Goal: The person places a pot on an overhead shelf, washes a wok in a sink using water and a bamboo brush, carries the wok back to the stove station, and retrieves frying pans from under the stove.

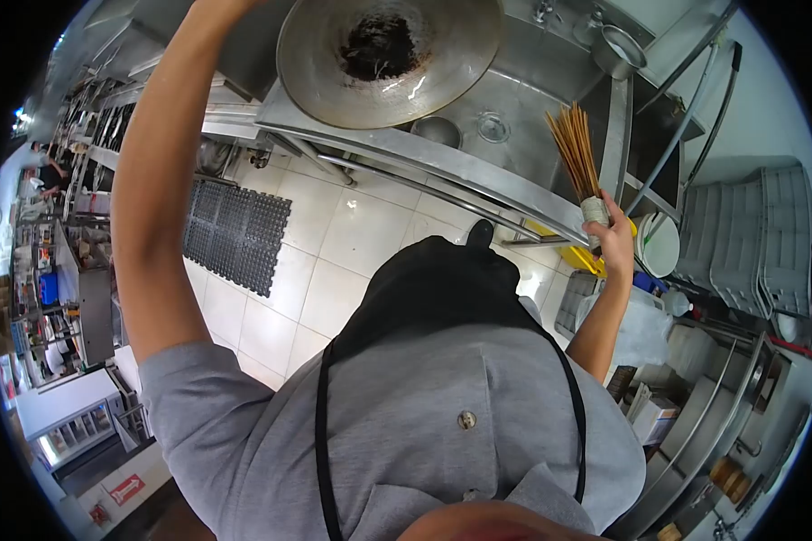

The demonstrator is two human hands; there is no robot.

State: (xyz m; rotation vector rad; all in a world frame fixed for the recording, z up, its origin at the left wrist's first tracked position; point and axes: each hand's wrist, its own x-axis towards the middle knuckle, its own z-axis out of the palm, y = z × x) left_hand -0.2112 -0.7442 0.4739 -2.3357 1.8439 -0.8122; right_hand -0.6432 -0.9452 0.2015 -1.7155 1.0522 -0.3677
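Observation:
My right hand (615,236) is closed around the wrapped handle of a bamboo wok brush (576,153), its thin bristles pointing up and fanning out by the sink's right side. A large metal wok (311,59) lies at the top of the view, dark burnt residue in its middle, overlapping the steel sink counter. My left arm (162,171) stretches up along the left side toward the wok. Its hand lies beyond the top edge, so its grip is hidden.
The steel sink (528,104) has a drain and a round metal bowl (436,132) in it. A metal pot (618,51) stands at the sink's back right corner. Grey crates (749,239) lean at the right. A black rubber mat (235,236) lies on the tiled floor.

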